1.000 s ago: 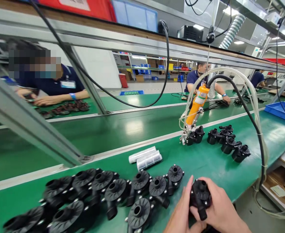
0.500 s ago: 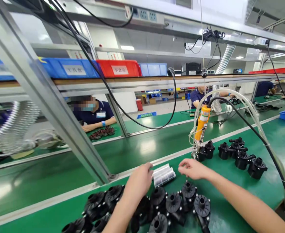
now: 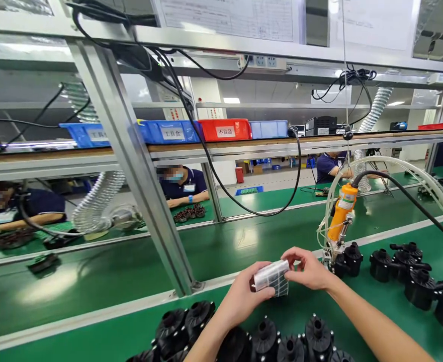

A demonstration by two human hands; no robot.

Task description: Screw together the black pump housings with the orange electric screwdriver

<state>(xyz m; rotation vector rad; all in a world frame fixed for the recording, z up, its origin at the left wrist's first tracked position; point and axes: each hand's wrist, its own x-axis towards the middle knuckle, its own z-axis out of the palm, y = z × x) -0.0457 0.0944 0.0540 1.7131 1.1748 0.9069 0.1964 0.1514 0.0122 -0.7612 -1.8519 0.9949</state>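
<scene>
My left hand [image 3: 242, 296] and my right hand [image 3: 309, 271] hold a small white roll of labels [image 3: 272, 276] between them, lifted above the green bench [image 3: 130, 332]. Both hands are closed around its ends. Below my forearms lie several black round pump housings [image 3: 266, 342] in a row at the near edge. An orange hanging screwdriver [image 3: 342, 211] stands just right of my right hand, its tip beside more black pump housings [image 3: 406, 266].
A slanted aluminium post [image 3: 138, 166] rises left of my hands. A conveyor belt [image 3: 93, 271] runs behind the bench. People in dark blue shirts sit across it. Coloured bins [image 3: 225, 129] line the shelf above. Hoses and a black cable [image 3: 413, 201] arc at right.
My hands left the black pump housing, reached forward to the white rolls, and now hold one lifted off the bench. The view has tilted upward.
</scene>
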